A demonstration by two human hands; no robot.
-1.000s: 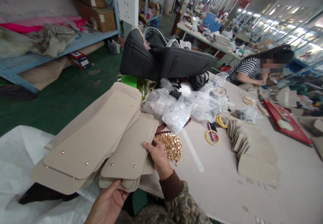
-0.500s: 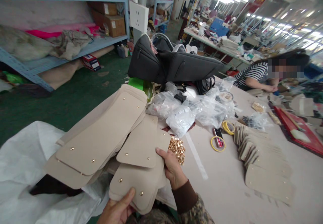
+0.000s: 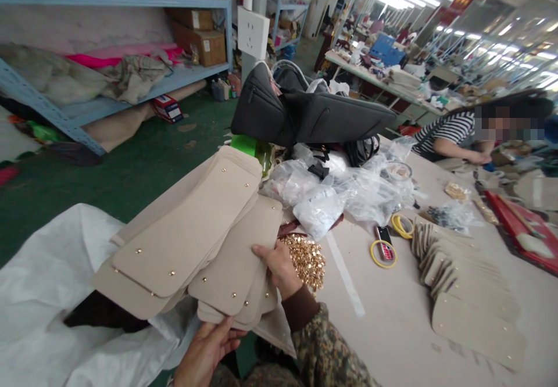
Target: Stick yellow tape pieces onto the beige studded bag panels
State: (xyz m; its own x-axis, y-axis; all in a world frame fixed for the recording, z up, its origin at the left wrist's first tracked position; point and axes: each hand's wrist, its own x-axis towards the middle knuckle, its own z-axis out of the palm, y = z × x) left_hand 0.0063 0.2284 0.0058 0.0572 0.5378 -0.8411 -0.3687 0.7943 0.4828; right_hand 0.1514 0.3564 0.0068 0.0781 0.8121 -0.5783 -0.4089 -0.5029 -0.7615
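A fanned stack of beige studded panels (image 3: pixel 187 230) overhangs the table's left edge. My right hand (image 3: pixel 279 268) grips the right side of the smaller beige panels (image 3: pixel 238 271) lying on top, fingers curled over their edge. My left hand (image 3: pixel 209 349) holds the near end of the same small panels from below, thumb on top. A heap of gold studs (image 3: pixel 307 259) lies on the table just right of my right hand.
Clear plastic bags (image 3: pixel 331 192) and dark grey bags (image 3: pixel 305 117) pile up behind. Yellow tape rings (image 3: pixel 383 253), a row of beige panels (image 3: pixel 466 285) and a red tray (image 3: pixel 523 230) lie to the right. A person in a striped top (image 3: pixel 453 134) works far right. White sheeting (image 3: pixel 47 300) covers the lower left.
The small panels had slid apart toward me half a second ago; now they are gathered back into a tighter stack. My right hand shifted slightly left, uncovering more of the gold studs.
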